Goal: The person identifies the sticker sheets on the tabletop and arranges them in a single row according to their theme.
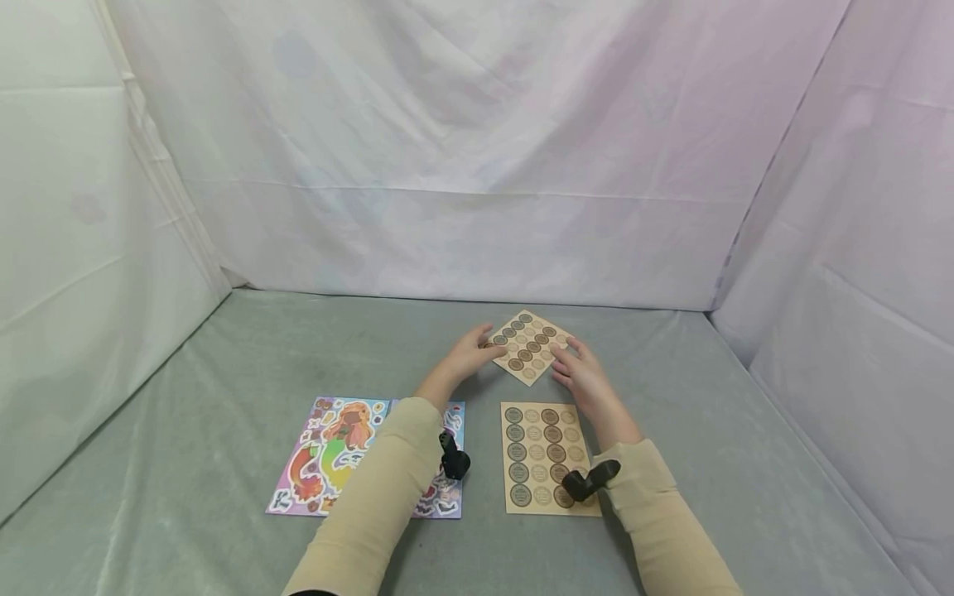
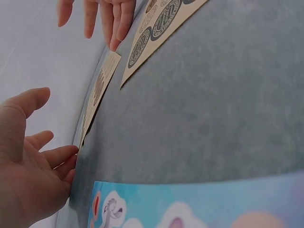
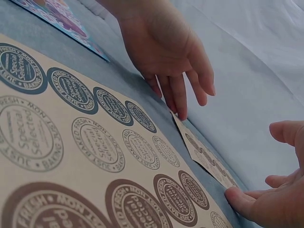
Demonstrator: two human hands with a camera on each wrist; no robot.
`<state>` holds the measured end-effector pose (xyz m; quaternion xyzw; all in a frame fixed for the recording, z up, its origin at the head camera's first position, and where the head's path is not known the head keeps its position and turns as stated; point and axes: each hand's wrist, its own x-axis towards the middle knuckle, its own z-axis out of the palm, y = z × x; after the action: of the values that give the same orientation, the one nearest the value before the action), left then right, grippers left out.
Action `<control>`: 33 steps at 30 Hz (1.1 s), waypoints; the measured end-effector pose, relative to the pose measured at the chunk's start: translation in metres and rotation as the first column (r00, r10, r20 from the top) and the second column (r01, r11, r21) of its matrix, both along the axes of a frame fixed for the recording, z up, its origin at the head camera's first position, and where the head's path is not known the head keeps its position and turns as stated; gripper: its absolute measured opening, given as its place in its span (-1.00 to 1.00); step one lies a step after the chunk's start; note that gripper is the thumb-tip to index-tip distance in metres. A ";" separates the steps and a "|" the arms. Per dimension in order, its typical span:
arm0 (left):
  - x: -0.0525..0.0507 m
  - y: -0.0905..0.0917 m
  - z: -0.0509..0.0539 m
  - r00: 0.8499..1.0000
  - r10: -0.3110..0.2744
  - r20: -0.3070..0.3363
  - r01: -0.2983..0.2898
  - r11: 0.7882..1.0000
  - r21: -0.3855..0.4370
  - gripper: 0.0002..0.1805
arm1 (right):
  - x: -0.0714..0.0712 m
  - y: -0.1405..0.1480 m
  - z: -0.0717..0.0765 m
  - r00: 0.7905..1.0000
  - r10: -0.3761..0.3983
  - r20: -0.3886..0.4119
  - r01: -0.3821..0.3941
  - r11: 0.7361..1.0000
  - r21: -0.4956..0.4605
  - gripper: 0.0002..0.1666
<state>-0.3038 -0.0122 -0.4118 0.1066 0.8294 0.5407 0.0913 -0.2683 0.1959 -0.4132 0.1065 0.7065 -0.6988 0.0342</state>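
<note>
A tan sheet of round stickers lies turned like a diamond toward the back of the table. At its left corner is my left hand, with fingertips touching the edge and the thumb held apart. My right hand touches the opposite corner with its fingertips, thumb also spread away. Closer to me, under the right wrist, lies a second tan sticker sheet printed with rows of dark and light circles. In the right wrist view, the lettering on these round stickers is legible.
Two colourful sticker sheets lie front left: a mermaid sheet and a blue-purple sheet partly hidden by my left forearm. Grey cloth covers the table. White curtains enclose the back and sides.
</note>
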 end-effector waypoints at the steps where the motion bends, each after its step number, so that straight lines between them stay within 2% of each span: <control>1: 0.000 0.000 0.000 1.000 0.001 0.000 -0.001 1.000 0.002 -0.23 | 0.000 0.000 0.000 1.000 0.000 0.001 0.000 1.000 -0.004 -0.16; 17: 0.000 0.002 -0.002 0.999 0.047 0.017 -0.047 0.998 0.040 -0.28 | -0.003 0.003 -0.001 1.000 -0.005 0.013 0.007 0.993 -0.117 -0.12; 27: -0.002 0.001 -0.005 0.998 0.067 0.014 -0.068 0.996 0.065 -0.28 | 0.001 0.004 0.001 1.000 -0.014 -0.015 0.009 0.969 -0.249 -0.20; 33: -0.001 0.002 -0.005 0.996 0.091 0.001 -0.091 0.993 0.081 -0.29 | 0.001 0.004 0.000 0.999 -0.039 -0.017 0.034 0.966 -0.257 -0.22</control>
<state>-0.3049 -0.0098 -0.4172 0.0730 0.8111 0.5772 0.0610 -0.2670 0.1997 -0.4133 0.1063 0.6082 -0.7862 0.0270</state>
